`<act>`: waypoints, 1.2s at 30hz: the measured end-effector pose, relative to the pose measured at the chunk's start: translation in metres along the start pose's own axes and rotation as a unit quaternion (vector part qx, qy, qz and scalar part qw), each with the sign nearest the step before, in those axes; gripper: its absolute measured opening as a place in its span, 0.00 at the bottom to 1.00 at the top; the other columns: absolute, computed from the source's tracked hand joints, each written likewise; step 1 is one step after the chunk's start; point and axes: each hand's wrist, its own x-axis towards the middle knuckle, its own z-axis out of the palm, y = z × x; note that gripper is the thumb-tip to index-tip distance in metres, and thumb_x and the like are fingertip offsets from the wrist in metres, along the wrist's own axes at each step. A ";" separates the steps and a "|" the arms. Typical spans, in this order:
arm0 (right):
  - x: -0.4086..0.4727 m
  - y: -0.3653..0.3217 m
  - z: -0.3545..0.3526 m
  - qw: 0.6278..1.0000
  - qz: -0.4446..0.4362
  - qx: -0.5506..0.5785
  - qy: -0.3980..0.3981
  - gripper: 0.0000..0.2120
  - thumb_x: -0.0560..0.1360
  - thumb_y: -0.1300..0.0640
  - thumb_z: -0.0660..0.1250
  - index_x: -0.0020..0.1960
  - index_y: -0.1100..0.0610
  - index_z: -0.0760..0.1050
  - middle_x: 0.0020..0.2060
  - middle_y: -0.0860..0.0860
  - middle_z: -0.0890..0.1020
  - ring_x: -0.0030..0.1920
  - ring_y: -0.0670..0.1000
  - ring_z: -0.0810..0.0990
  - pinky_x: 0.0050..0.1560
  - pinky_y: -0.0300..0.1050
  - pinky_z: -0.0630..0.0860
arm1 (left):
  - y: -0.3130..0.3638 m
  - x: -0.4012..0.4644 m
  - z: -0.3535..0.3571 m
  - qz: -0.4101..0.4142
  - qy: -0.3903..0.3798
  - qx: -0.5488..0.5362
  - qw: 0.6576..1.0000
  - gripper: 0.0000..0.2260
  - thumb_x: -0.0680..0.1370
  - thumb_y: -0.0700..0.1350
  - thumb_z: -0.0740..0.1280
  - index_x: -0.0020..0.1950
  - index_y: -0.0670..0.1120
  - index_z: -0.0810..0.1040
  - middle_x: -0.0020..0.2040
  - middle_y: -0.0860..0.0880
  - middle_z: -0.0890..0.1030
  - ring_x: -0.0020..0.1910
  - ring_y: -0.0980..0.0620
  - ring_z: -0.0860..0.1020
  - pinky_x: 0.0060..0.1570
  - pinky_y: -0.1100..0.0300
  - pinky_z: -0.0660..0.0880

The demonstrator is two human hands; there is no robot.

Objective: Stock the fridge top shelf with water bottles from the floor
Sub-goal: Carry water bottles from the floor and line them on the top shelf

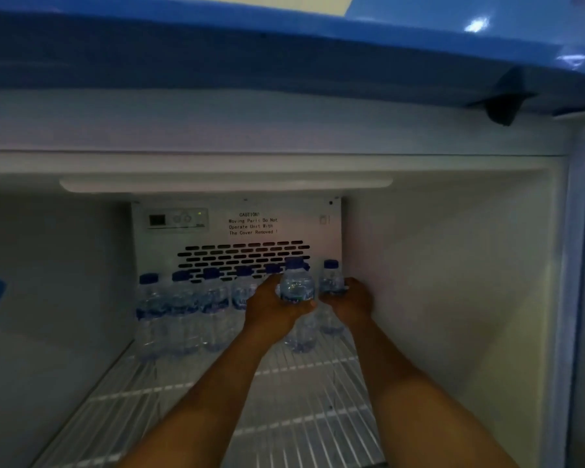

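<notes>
Both my arms reach deep into the fridge over the white wire top shelf. My left hand grips a clear water bottle with a blue cap around its middle, upright, its base at or just above the shelf. My right hand is wrapped on a second blue-capped bottle at the far right of the back row. A row of several more water bottles stands upright along the back wall to the left.
The back panel carries a vent grille, a caution label and a control box. White side walls close the shelf in left and right. A light bar runs overhead. The shelf's front half holds only my arms.
</notes>
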 end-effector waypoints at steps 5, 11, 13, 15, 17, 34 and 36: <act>0.002 0.004 -0.002 0.999 -0.012 -0.009 -0.030 0.19 0.68 0.50 0.78 0.55 0.56 0.81 0.51 0.51 0.85 0.42 0.46 0.80 0.30 0.32 0.68 | -0.006 0.004 0.008 0.006 -0.007 -0.012 1.000 0.25 0.69 0.46 0.80 0.61 0.54 0.73 0.58 0.53 0.79 0.53 0.56 0.77 0.54 0.65 0.74; -0.002 0.005 -0.008 0.998 -0.016 0.025 -0.058 0.24 0.68 0.56 0.79 0.62 0.57 0.79 0.58 0.53 0.83 0.55 0.52 0.83 0.55 0.43 0.79 | -0.011 0.007 0.022 0.019 -0.007 -0.019 1.000 0.27 0.68 0.46 0.80 0.63 0.53 0.73 0.56 0.55 0.79 0.47 0.62 0.77 0.42 0.78 0.72; -0.004 0.003 -0.010 0.997 -0.020 0.032 -0.062 0.24 0.71 0.58 0.77 0.65 0.58 0.77 0.60 0.55 0.82 0.57 0.54 0.81 0.54 0.40 0.76 | -0.012 0.009 0.026 0.020 -0.008 -0.024 0.999 0.26 0.68 0.45 0.80 0.62 0.53 0.74 0.56 0.53 0.80 0.49 0.60 0.78 0.47 0.73 0.74; -0.005 0.003 -0.011 0.997 -0.022 0.039 -0.064 0.22 0.72 0.60 0.75 0.65 0.59 0.77 0.60 0.56 0.82 0.57 0.53 0.81 0.51 0.38 0.73 | -0.012 0.010 0.029 0.014 -0.013 -0.024 1.000 0.27 0.67 0.46 0.81 0.63 0.50 0.74 0.57 0.52 0.80 0.52 0.56 0.79 0.53 0.66 0.76; -0.005 0.004 -0.012 0.997 -0.030 0.042 -0.055 0.20 0.73 0.60 0.75 0.63 0.60 0.78 0.59 0.56 0.82 0.55 0.53 0.81 0.51 0.38 0.73 | -0.012 0.011 0.031 0.011 -0.016 -0.028 0.999 0.31 0.66 0.46 0.81 0.66 0.47 0.75 0.60 0.51 0.80 0.55 0.54 0.79 0.59 0.60 0.76; -0.013 -0.003 -0.045 0.989 0.083 -0.033 -0.115 0.35 0.76 0.61 0.70 0.78 0.60 0.58 0.75 0.57 0.66 0.68 0.59 0.73 0.58 0.52 0.80 | -0.015 0.021 0.047 0.003 -0.042 0.003 0.999 0.26 0.66 0.46 0.81 0.61 0.48 0.76 0.56 0.52 0.81 0.50 0.56 0.78 0.49 0.68 0.75; -0.022 -0.006 -0.056 0.989 0.096 -0.048 -0.102 0.23 0.78 0.63 0.65 0.72 0.65 0.68 0.67 0.61 0.75 0.61 0.60 0.79 0.47 0.46 0.82 | -0.014 0.021 0.058 0.002 -0.058 0.011 0.998 0.28 0.66 0.45 0.81 0.64 0.46 0.76 0.58 0.50 0.80 0.52 0.54 0.78 0.52 0.63 0.75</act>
